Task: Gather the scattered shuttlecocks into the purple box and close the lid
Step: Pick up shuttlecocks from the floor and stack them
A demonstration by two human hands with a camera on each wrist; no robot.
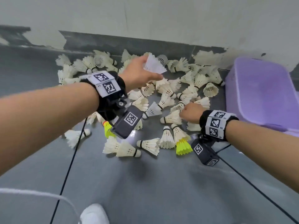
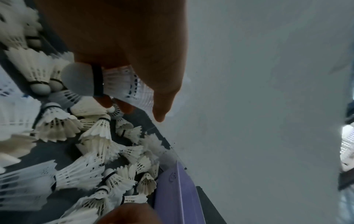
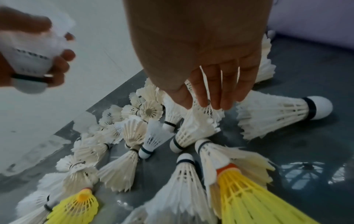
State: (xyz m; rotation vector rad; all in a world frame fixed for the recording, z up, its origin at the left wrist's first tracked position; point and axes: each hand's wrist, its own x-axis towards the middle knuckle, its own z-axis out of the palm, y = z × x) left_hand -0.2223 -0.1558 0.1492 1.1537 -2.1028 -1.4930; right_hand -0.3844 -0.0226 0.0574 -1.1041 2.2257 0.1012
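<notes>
Many white feather shuttlecocks [image 1: 163, 92] lie scattered on the grey floor against the wall, with two yellow ones [image 1: 183, 147] among them. My left hand [image 1: 145, 70] is raised over the pile and grips a white shuttlecock [image 1: 154, 65]; the left wrist view shows its cork [image 2: 78, 78] and black band. My right hand [image 1: 186, 111] is low in the pile, thumb and fingers [image 3: 210, 94] pinching the feather rim of a white shuttlecock [image 3: 193, 130]. The purple box [image 1: 262, 91] stands at the right with the lid on top.
The pale wall [image 1: 161, 18] runs close behind the pile. Black cables [image 1: 71, 159] and a white cord [image 1: 40, 194] cross the floor near me. A white shoe [image 1: 93, 214] shows at the bottom edge. Bare grey floor [image 1: 161, 183] lies in front.
</notes>
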